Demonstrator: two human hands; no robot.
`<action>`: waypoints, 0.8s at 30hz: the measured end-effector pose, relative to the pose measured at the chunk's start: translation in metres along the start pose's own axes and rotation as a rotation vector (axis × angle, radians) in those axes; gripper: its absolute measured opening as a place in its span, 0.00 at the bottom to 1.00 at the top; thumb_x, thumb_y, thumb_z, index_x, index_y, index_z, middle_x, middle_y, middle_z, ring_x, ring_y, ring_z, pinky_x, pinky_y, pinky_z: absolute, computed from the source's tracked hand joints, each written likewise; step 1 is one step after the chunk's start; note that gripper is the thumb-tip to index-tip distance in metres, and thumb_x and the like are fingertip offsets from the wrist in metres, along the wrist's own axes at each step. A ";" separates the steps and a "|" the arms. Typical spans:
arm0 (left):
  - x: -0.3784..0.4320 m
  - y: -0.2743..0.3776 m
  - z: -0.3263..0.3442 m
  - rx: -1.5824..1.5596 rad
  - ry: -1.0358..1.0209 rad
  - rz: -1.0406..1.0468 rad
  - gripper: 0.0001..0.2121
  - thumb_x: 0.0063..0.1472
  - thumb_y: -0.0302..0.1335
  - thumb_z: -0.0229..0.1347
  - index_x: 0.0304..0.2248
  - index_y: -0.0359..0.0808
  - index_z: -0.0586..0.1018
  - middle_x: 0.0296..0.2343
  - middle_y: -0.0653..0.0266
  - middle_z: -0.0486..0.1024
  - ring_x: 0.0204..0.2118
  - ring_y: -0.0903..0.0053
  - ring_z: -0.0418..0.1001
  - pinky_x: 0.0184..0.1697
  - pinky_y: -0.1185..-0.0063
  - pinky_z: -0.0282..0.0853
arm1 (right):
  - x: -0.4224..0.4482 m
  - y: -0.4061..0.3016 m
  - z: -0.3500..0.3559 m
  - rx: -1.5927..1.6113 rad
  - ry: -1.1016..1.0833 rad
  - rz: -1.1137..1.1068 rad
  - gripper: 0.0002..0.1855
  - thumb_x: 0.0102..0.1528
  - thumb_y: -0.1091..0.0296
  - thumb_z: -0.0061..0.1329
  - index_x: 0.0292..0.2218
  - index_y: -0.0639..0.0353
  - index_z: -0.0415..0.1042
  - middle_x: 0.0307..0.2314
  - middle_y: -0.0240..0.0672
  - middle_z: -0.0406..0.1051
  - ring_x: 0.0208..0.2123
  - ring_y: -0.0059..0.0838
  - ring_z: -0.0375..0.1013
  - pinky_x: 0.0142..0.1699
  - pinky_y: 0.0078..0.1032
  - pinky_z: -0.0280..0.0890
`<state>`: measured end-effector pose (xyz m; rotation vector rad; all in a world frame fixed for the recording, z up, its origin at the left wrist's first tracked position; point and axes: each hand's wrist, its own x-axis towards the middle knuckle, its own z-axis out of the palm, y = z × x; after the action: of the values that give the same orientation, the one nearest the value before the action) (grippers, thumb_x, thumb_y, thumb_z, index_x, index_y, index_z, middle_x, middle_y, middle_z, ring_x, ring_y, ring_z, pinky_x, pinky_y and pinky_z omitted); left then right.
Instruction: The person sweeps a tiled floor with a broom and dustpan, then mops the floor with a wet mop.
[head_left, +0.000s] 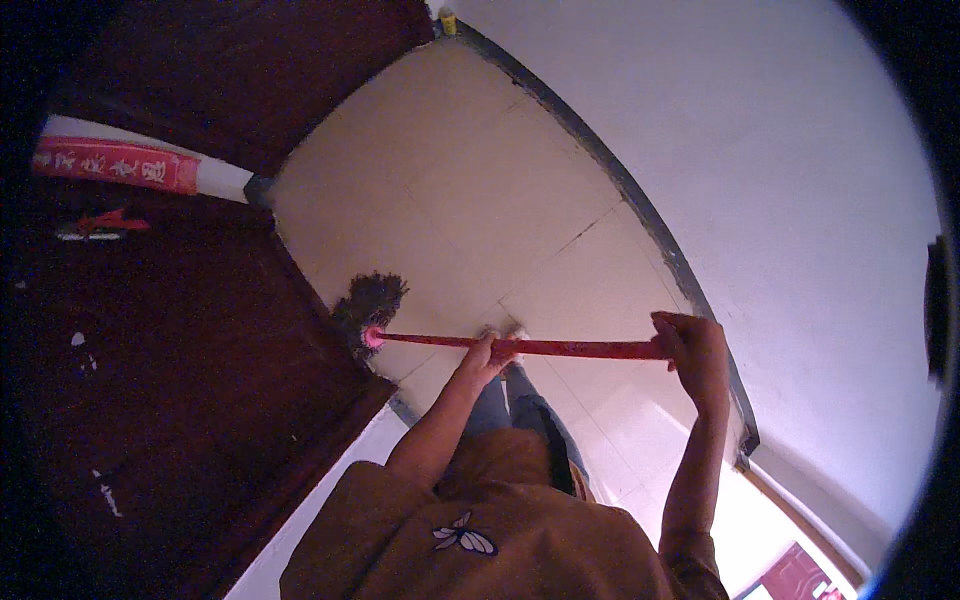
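Note:
A mop with a red handle (585, 349) runs across the view, roughly level from left to right. My left hand (481, 358) is wrapped around the middle of the handle, and my right hand (694, 349) grips its far right end near the wall. At the left, the pink collar (373, 336) joins the handle to a dark, stringy mop head (375, 296). The strands lie on the beige tiled floor (450, 217) against the foot of a dark red-brown door (187, 360). My feet are partly hidden behind the handle and left hand.
A white wall (787, 187) with a dark skirting strip (637, 195) curves along the right. Another dark door (247, 67) stands at upper left, beside a red banner (112, 163) bearing writing. A small yellow object (448, 22) sits in the far corner. Bright light enters at lower right.

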<state>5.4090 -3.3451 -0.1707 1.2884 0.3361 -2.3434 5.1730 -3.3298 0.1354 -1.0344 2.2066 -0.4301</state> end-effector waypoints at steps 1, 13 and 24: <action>-0.003 -0.009 0.012 0.006 -0.005 -0.018 0.07 0.49 0.27 0.39 0.26 0.31 0.62 0.22 0.55 0.66 0.28 0.66 0.66 0.33 0.68 0.62 | -0.009 0.015 -0.008 0.004 0.016 0.013 0.09 0.42 0.69 0.40 0.28 0.58 0.67 0.15 0.36 0.67 0.10 0.18 0.62 0.16 0.15 0.58; -0.022 -0.146 0.168 0.071 -0.406 -0.654 0.13 0.49 0.27 0.42 0.29 0.23 0.59 0.29 0.49 0.63 0.32 0.63 0.63 0.38 0.69 0.60 | -0.179 0.046 -0.111 -0.172 0.697 0.283 0.12 0.46 0.64 0.37 0.33 0.57 0.64 0.15 0.33 0.66 0.15 0.17 0.64 0.16 0.14 0.58; 0.001 -0.227 0.155 0.367 -0.209 -0.497 0.06 0.46 0.26 0.43 0.20 0.30 0.63 0.17 0.59 0.64 0.21 0.67 0.68 0.24 0.73 0.67 | -0.231 0.084 -0.096 0.116 0.154 0.740 0.12 0.42 0.71 0.40 0.31 0.62 0.65 0.14 0.34 0.66 0.09 0.14 0.60 0.11 0.11 0.54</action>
<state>5.1831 -3.2113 -0.0884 1.1985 0.1758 -3.0472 5.1700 -3.0962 0.2585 -0.0824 2.4672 -0.2922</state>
